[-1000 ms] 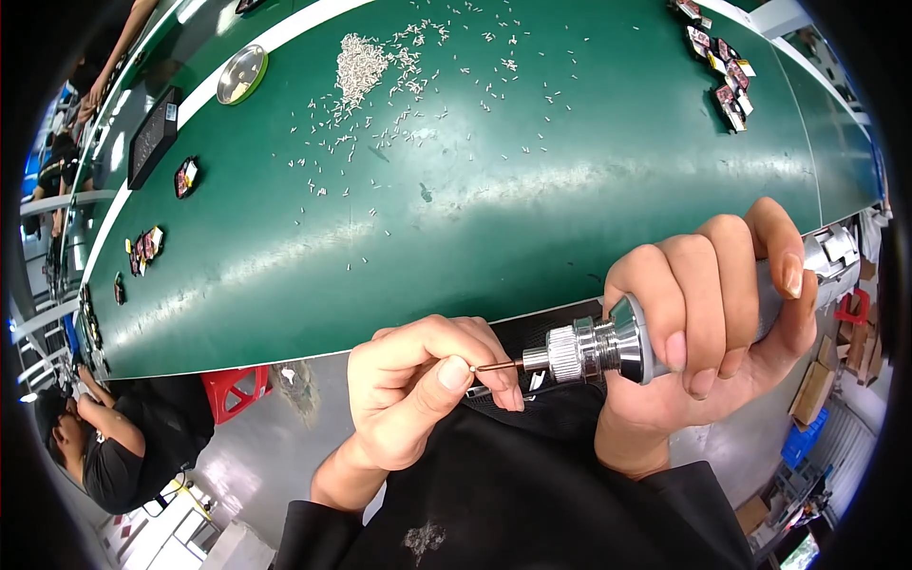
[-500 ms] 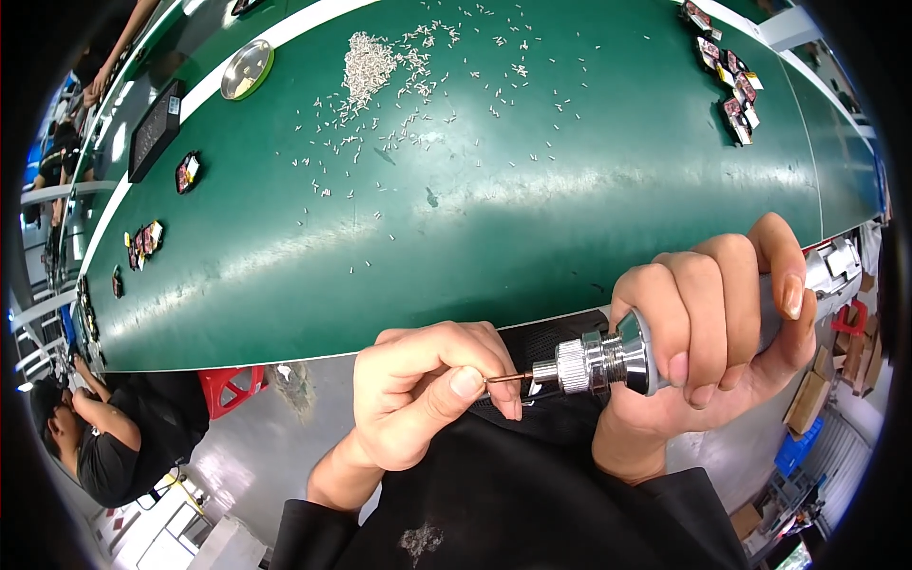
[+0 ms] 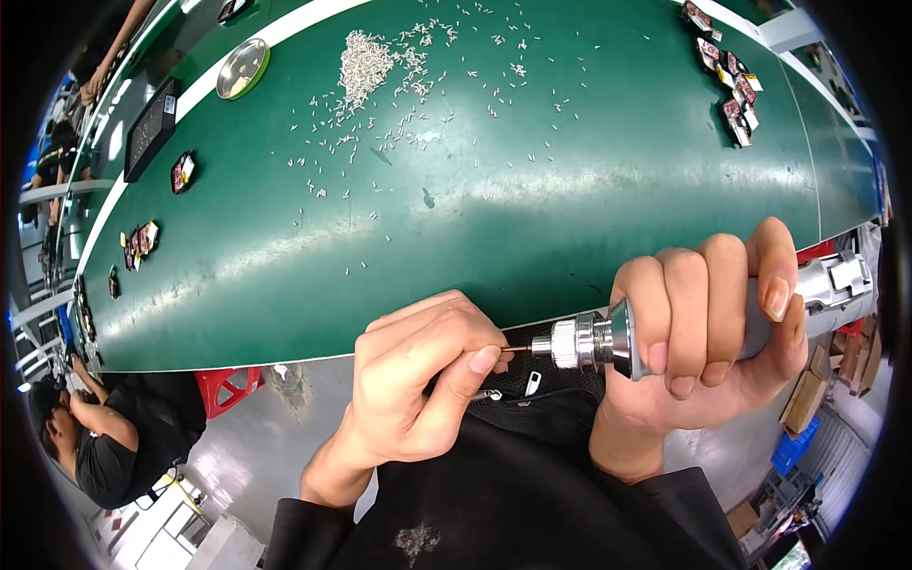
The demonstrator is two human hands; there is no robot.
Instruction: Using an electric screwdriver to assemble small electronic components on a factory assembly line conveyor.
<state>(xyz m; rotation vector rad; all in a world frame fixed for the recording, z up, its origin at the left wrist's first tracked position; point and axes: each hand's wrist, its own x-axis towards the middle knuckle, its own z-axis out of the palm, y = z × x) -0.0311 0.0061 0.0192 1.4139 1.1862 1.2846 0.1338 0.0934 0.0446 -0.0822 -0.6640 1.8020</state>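
My right hand (image 3: 708,328) is wrapped round the grey and silver barrel of a powered screwdriver (image 3: 836,290), which lies crosswise above my lap. Its ringed metal chuck (image 3: 568,344) points left. Out of the chuck sticks a thin copper-coloured bit (image 3: 516,349). My left hand (image 3: 418,375) is closed, with thumb and forefinger pinching the bit's free end, so the tip is hidden. Both hands are just off the near edge of the green table (image 3: 532,228).
A pile of small pale pins (image 3: 365,68) lies far on the table, with loose ones scattered round it. A round dish (image 3: 243,68), a black tray (image 3: 152,131) and small dark parts (image 3: 141,245) are at left; similar parts (image 3: 733,85) lie far right. Another person (image 3: 109,427) sits at lower left.
The screwdriver's chuck end has risen slightly, so the tool lies more level. My left hand has shifted up a little with it, and its fingers have curled in more tightly.
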